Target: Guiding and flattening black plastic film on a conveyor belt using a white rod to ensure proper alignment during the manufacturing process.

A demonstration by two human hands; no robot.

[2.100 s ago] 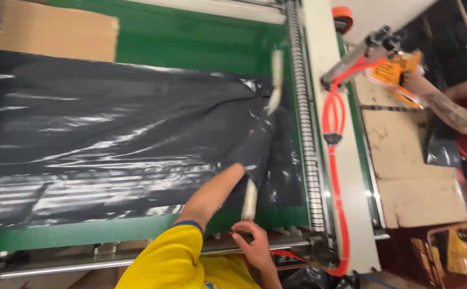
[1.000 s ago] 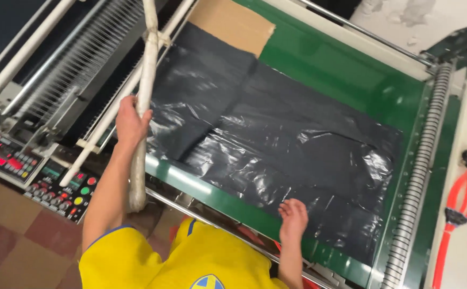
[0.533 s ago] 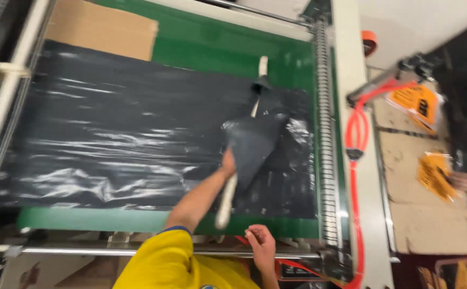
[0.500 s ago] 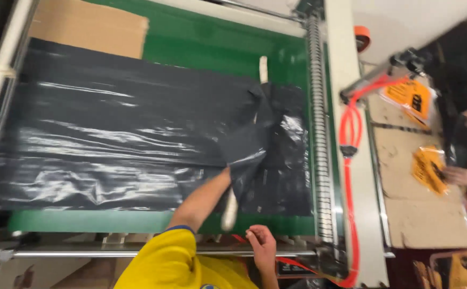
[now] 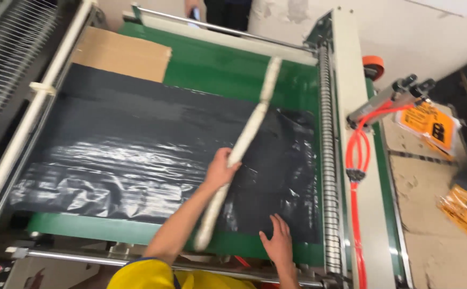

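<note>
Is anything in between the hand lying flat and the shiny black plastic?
Nothing visible. The right hand rests flat, directly on the black plastic sheet near its front edge. The left hand grips the long white stick above the same sheet.

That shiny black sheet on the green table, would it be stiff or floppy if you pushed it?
Probably floppy: the black sheet lies wrinkled and creased on the green table, like thin plastic film. Likely light, as the right hand alone presses it flat. Its glossy surface suggests it may slide easily; the left hand holds a long white stick across it.
</note>
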